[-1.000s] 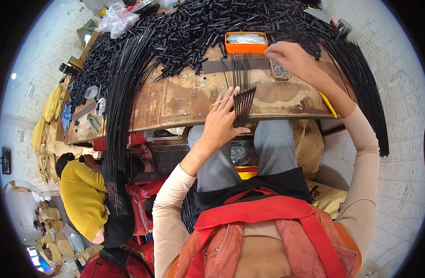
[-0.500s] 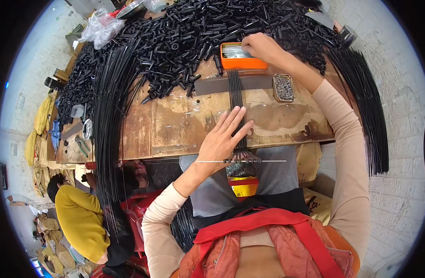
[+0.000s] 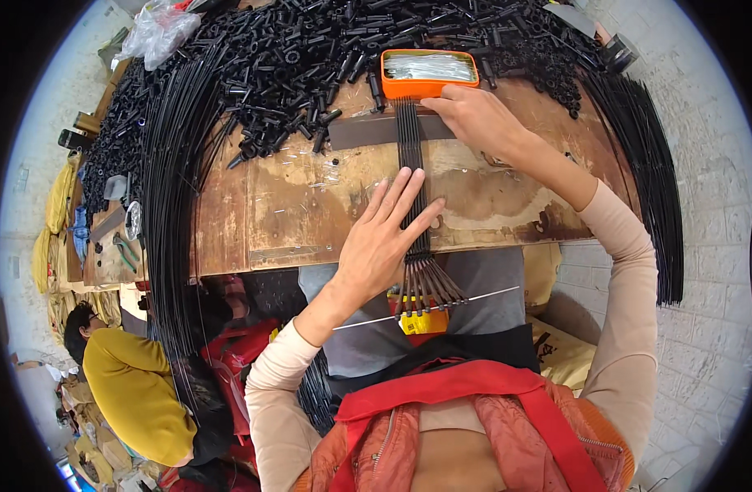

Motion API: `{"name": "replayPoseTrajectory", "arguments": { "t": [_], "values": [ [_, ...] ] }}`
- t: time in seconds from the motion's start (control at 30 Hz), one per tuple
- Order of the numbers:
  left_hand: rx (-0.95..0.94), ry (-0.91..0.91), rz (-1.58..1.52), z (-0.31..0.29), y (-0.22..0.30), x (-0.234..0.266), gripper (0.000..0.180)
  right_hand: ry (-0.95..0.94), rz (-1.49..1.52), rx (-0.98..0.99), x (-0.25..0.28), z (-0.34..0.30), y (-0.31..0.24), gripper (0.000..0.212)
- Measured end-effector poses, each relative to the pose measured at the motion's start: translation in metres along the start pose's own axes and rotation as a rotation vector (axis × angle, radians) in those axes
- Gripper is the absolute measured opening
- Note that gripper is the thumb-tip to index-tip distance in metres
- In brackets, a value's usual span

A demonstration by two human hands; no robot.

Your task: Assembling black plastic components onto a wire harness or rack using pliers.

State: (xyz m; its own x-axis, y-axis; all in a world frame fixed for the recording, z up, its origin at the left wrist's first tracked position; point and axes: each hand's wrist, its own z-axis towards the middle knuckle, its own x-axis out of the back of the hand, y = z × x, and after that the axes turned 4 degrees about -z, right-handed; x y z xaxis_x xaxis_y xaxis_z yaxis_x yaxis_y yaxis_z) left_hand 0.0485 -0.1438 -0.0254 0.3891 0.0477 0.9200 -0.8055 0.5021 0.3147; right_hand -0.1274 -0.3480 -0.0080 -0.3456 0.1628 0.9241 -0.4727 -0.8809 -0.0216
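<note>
"Left hand (image 3: 372,244)?"
"Fingers extended, thumb apart, flat across the black rods (image 3: 409,149) on the table (image 3: 228,221) (presumably to keep them aligned side by side)."
"Right hand (image 3: 484,123)?"
"By the orange box (image 3: 431,88); whether it's pinching anything, I can't tell."

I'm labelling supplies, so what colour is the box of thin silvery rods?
The box is orange, clearest in the head view.

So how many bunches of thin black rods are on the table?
3: a thick left bunch, a narrow bunch under the left hand, and a thick right bunch. Others may be hidden.
</note>
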Motion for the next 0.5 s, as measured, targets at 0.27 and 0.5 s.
{"name": "replayPoseTrajectory", "arguments": {
  "t": [0.27, 0.5],
  "values": [
    [0.007, -0.015, -0.026, 0.0002, 0.0022, 0.0020, 0.085, 0.025, 0.016, 0.008, -0.0069, 0.0011, -0.0011, 0.029],
    [0.004, -0.003, -0.036, -0.0001, 0.0016, 0.0019, 0.083, 0.014, -0.004, 0.041, -0.0062, 0.0021, -0.0008, 0.029]
  ]
}}
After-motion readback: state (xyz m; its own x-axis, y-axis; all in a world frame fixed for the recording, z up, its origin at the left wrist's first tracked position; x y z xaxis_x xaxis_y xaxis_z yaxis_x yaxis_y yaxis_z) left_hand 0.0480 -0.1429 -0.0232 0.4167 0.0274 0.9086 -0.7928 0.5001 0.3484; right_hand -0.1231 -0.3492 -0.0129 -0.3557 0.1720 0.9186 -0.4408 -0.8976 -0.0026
